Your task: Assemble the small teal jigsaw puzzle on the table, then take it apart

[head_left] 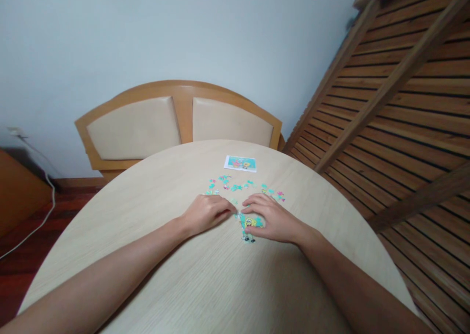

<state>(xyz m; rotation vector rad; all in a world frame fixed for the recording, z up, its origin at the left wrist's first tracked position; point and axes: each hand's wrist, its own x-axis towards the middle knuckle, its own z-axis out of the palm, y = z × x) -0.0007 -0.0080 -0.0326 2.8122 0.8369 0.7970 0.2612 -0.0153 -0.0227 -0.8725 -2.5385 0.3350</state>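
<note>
A partly joined jigsaw puzzle [250, 222] with a yellow cartoon figure lies on the round table [176, 270]. At its upper left edge, my left hand [209, 212] is closed, its fingertips pressed together on a small puzzle piece [237, 215] that they partly hide. My right hand [273, 219] arches over the right side of the joined part, fingers and thumb apart, hiding some of it. Loose puzzle pieces [237, 187], teal with bits of pink and yellow, lie in a scattered arc beyond both hands.
A printed picture card [240, 164] with a pink and a yellow figure lies near the table's far side. Behind the table stands a wooden headboard [185, 108] with cream panels. Wooden slats [389, 113] lean at the right. A white cable [51, 202] hangs at the left.
</note>
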